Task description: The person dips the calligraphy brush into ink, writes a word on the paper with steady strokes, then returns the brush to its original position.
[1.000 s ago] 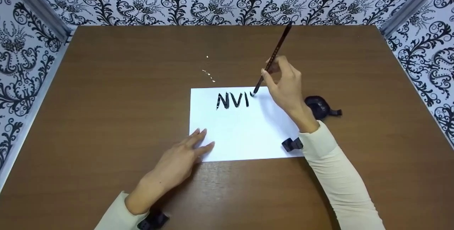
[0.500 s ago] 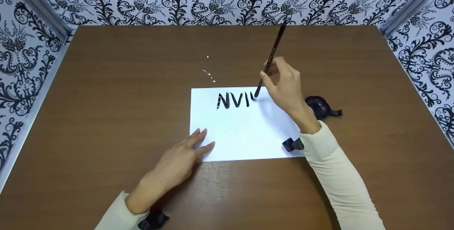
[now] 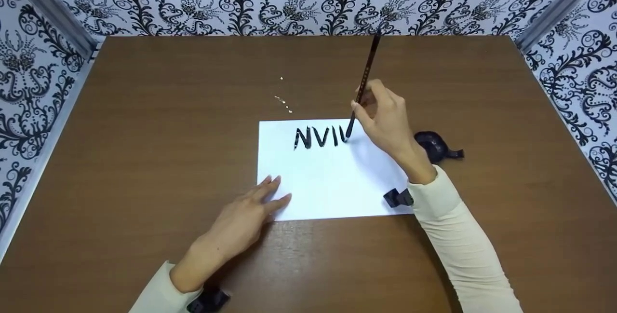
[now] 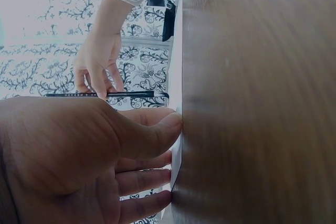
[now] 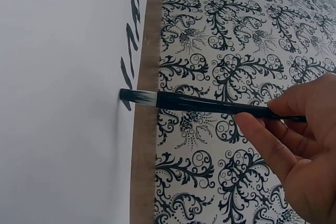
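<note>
In the head view a sheet of white paper (image 3: 318, 183) lies on the brown table, with black painted strokes (image 3: 315, 137) reading like "NVI" and a further slanted stroke along its upper part. My right hand (image 3: 385, 117) pinches a dark paintbrush (image 3: 367, 69) by its handle, held nearly upright. In the right wrist view the brush's black-inked bristles (image 5: 137, 96) touch the paper at the end of the newest stroke. My left hand (image 3: 246, 211) rests on the paper's lower left corner, fingers spread and fairly straight; in the left wrist view its thumb (image 4: 168, 121) touches the sheet's edge.
A small dark round pot with a short spout or handle (image 3: 431, 146) stands right of the paper, partly behind my right wrist. Several tiny white specks (image 3: 284, 102) mark the brown table (image 3: 168, 125) beyond the sheet. Patterned black-and-white panels (image 3: 289, 2) border the table.
My right hand has drawn the brush slightly down toward me, and its handle stands more upright. The newest black stroke has lengthened downward. My left hand has stayed in place.
</note>
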Available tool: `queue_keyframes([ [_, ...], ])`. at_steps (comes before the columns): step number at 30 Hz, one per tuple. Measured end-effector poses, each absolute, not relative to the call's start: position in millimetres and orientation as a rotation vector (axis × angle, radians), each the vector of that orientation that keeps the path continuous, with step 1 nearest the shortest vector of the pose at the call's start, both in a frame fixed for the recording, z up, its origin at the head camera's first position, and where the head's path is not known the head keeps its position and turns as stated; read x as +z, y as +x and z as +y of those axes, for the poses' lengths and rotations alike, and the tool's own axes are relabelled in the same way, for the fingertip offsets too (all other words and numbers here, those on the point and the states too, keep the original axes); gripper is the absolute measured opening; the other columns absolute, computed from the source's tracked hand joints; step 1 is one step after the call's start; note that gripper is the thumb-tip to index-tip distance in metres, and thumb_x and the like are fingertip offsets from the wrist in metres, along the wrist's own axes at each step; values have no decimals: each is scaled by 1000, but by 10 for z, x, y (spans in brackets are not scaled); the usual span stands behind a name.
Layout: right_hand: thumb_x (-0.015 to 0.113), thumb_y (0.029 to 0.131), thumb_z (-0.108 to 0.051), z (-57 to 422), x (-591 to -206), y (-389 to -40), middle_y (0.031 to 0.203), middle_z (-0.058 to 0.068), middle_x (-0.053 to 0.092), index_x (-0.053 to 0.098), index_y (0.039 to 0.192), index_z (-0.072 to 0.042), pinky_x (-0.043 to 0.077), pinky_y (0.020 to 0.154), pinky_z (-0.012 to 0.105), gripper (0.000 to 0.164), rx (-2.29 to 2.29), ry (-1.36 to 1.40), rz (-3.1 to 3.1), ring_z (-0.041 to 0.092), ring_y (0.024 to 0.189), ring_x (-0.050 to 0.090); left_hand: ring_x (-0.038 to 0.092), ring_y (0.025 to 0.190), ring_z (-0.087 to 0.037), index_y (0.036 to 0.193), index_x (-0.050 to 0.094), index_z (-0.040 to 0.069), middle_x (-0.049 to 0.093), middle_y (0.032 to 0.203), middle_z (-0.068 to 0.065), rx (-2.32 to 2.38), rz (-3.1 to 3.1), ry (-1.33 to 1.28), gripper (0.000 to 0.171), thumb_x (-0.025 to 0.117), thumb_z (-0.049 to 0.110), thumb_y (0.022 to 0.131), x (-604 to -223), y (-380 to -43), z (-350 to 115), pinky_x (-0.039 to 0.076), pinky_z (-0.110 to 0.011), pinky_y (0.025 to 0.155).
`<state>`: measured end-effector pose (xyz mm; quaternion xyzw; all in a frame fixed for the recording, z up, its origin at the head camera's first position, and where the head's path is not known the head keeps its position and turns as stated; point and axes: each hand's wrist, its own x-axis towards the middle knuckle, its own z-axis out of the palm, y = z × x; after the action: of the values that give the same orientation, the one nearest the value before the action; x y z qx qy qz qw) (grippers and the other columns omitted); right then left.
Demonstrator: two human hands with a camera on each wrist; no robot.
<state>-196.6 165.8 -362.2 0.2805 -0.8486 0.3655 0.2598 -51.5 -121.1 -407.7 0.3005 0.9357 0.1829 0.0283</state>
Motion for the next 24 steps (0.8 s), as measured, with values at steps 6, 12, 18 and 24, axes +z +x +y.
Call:
queue_keyframes([
  [6, 65, 88, 0, 1655, -3612, -1946, 84, 11, 64, 57, 99, 4, 55, 64, 32, 15, 999, 751, -2327, 20, 76, 63, 41, 130, -37, 131, 60, 13, 42, 144, -19, 561, 2891, 923, 42, 57, -4, 92, -4083, -515, -1210, 44, -56, 93],
  [12, 66, 87, -1, 1655, -3566, -1926, 85, 11, 64, 57, 98, 4, 55, 61, 33, 15, 997, 738, -2307, 19, 77, 63, 41, 130, -37, 131, 60, 13, 43, 143, -19, 540, 2900, 939, 43, 59, -3, 91, -4087, -516, -1209, 46, -55, 92],
  [18, 67, 88, -3, 1669, -3493, -1916, 86, 11, 65, 59, 98, 3, 53, 53, 25, 15, 1018, 663, -2216, 18, 79, 64, 40, 131, -37, 131, 60, 13, 42, 144, -18, 551, 2892, 924, 44, 59, -3, 90, -4084, -515, -1212, 45, -56, 92],
  [24, 67, 88, -3, 1672, -3551, -1979, 88, 11, 65, 58, 101, 5, 56, 55, 28, 17, 1049, 653, -2158, 20, 82, 65, 40, 131, -37, 131, 60, 13, 42, 144, -18, 551, 2896, 924, 44, 59, -4, 90, -4086, -521, -1203, 45, -56, 92],
])
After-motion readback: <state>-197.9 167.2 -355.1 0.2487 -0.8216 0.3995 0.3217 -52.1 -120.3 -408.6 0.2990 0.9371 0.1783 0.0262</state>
